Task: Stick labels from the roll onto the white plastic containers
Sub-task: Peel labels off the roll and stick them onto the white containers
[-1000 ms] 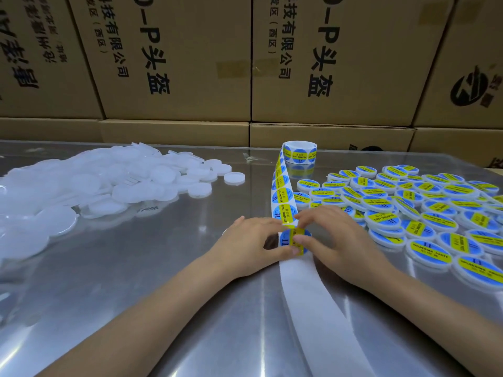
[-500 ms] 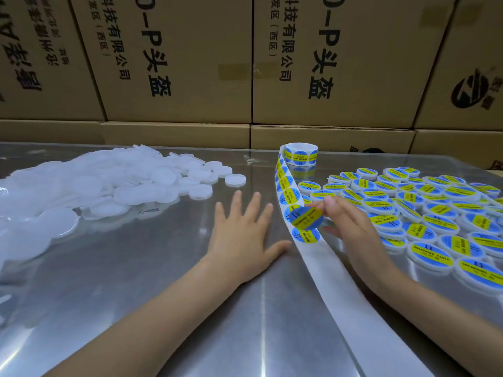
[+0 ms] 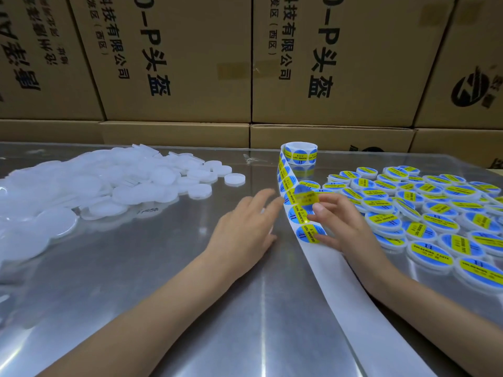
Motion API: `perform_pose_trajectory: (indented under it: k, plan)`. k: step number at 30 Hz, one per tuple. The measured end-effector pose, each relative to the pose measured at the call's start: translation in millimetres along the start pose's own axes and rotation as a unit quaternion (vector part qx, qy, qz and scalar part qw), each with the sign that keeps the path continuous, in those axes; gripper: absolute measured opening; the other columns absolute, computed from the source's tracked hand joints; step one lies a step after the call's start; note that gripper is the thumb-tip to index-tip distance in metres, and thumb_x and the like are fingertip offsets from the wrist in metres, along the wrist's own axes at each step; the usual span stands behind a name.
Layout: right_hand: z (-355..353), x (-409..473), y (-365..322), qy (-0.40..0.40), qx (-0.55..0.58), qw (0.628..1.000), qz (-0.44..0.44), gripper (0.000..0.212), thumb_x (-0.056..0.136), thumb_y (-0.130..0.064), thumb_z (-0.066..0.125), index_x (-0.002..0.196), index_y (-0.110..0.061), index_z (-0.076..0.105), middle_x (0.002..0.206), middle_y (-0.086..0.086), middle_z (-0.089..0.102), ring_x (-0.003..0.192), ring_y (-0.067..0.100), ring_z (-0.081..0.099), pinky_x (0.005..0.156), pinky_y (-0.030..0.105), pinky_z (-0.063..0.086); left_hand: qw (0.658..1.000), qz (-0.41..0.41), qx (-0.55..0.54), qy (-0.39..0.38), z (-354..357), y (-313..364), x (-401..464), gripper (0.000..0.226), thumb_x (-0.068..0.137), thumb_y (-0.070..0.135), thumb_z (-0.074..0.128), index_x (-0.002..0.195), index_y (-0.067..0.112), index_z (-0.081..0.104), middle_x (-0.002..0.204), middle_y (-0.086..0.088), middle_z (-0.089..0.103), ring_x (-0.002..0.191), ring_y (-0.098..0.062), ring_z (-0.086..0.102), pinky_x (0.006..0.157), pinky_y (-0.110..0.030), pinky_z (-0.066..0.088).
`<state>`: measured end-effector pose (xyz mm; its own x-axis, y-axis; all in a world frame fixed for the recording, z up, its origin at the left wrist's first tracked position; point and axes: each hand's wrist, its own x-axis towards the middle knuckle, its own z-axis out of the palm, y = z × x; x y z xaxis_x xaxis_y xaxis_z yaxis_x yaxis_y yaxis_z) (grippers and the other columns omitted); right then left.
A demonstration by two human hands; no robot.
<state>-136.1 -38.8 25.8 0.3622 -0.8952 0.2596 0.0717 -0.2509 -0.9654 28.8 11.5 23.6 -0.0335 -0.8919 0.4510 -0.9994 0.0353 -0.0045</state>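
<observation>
A roll of blue and yellow labels (image 3: 299, 154) stands at the back of the metal table (image 3: 163, 281). Its white backing strip (image 3: 340, 281) runs toward me. My right hand (image 3: 340, 227) pinches a peeled blue and yellow label (image 3: 306, 197) just above the strip. My left hand (image 3: 245, 227) hovers left of the strip with fingers spread, holding nothing. A pile of plain white plastic containers (image 3: 95, 186) lies on the left. Several labelled containers (image 3: 422, 213) lie on the right.
Stacked cardboard boxes (image 3: 177, 58) with printed characters form a wall behind the table. One loose white container (image 3: 234, 179) sits apart near the pile's right edge.
My left hand has left the strip and moved left toward the white pile, fingers spread. My right hand has peeled a label off the strip and lifted it.
</observation>
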Motion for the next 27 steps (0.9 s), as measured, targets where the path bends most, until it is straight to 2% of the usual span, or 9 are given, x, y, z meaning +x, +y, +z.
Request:
perform_pose_trajectory:
  k: [2,4,7,10,13,16,20,22,27]
  plan:
    - [-0.8,0.1,-0.4,-0.007,0.015,1.0,0.012,0.021,0.091,-0.025,0.056,0.111,-0.031,0.053,0.11,-0.006,0.064,0.104,0.012,0.063,0.083,0.032,0.05,0.992,0.088,-0.021,0.085,-3.3,1.5,-0.3,0.066,0.076,0.011,0.072,0.137,0.019,0.048,0.144,-0.001,0.044,0.114,-0.022,0.055,0.069,-0.031,0.051]
    - [-1.2,-0.4,0.6,-0.03,0.02,0.999,0.023,0.033,0.09,-0.024,0.058,0.12,-0.033,0.048,0.107,-0.004,0.069,0.102,0.012,0.065,0.085,0.034,0.052,0.975,0.168,-0.025,0.142,-0.6,3.7,0.7,0.064,0.071,-0.004,0.07,0.131,0.012,0.055,0.139,-0.008,0.051,0.112,-0.025,0.059,0.08,-0.034,0.052]
    - [-0.3,-1.4,4.2,-0.071,0.016,0.997,0.025,0.046,0.089,-0.012,0.06,0.125,-0.034,0.042,0.095,0.004,0.074,0.091,0.011,0.067,0.079,0.028,0.053,0.955,0.243,-0.022,0.171,0.3,7.1,0.6,0.055,0.079,-0.008,0.052,0.132,0.009,0.054,0.14,-0.011,0.049,0.12,-0.027,0.054,0.104,-0.034,0.034]
    - [0.8,-0.9,7.5,-0.078,0.027,0.997,0.013,0.054,0.087,0.004,0.057,0.125,-0.031,0.041,0.082,0.002,0.073,0.076,0.01,0.063,0.069,0.022,0.052,0.945,0.273,-0.019,0.18,1.3,8.9,0.0,0.052,0.081,-0.006,0.047,0.131,0.009,0.055,0.138,-0.012,0.051,0.122,-0.028,0.053,0.107,-0.033,0.025]
    - [0.5,0.8,8.1,-0.063,0.043,0.997,0.023,0.053,0.086,0.0,0.061,0.128,-0.026,0.043,0.088,0.017,0.071,0.082,0.016,0.063,0.071,0.025,0.053,0.951,0.241,-0.044,0.189,5.3,10.4,1.5,0.056,0.078,0.001,0.068,0.131,0.009,0.054,0.137,-0.008,0.052,0.122,-0.025,0.054,0.105,-0.033,0.034]
    - [-1.4,5.0,9.2,-0.027,0.081,0.995,0.052,0.051,0.082,-0.006,0.067,0.12,-0.032,0.048,0.081,0.005,0.071,0.079,0.014,0.065,0.074,0.029,0.056,0.966,0.157,-0.108,0.174,8.9,6.8,-0.2,0.063,0.078,0.024,0.074,0.135,0.009,0.049,0.137,-0.004,0.052,0.124,-0.018,0.05,0.102,-0.04,0.04]
    - [-3.0,6.8,9.6,-0.017,0.103,0.992,0.069,0.048,0.081,-0.005,0.068,0.113,-0.036,0.049,0.083,0.003,0.072,0.08,0.014,0.066,0.077,0.032,0.056,0.973,0.092,-0.159,0.138,11.1,-0.8,-1.3,0.057,0.075,0.018,0.074,0.129,0.01,0.056,0.128,-0.003,0.059,0.118,-0.02,0.056,0.103,-0.048,0.04]
    - [-2.7,5.9,9.4,-0.017,0.097,0.993,0.069,0.049,0.081,-0.007,0.069,0.114,-0.037,0.05,0.082,0.002,0.072,0.08,0.012,0.066,0.076,0.031,0.056,0.974,0.085,-0.158,0.141,12.0,-3.4,0.3,0.055,0.073,0.015,0.071,0.126,0.009,0.058,0.122,-0.004,0.062,0.113,-0.022,0.058,0.101,-0.046,0.041]
    - [-2.2,4.1,7.1,-0.014,0.1,0.993,0.068,0.052,0.082,-0.005,0.068,0.121,-0.032,0.048,0.087,0.007,0.071,0.081,0.017,0.066,0.078,0.033,0.056,0.968,0.08,-0.203,0.123,12.9,-1.6,0.4,0.068,0.074,0.045,0.075,0.13,0.013,0.054,0.122,0.002,0.059,0.114,-0.016,0.054,0.101,-0.037,0.037]
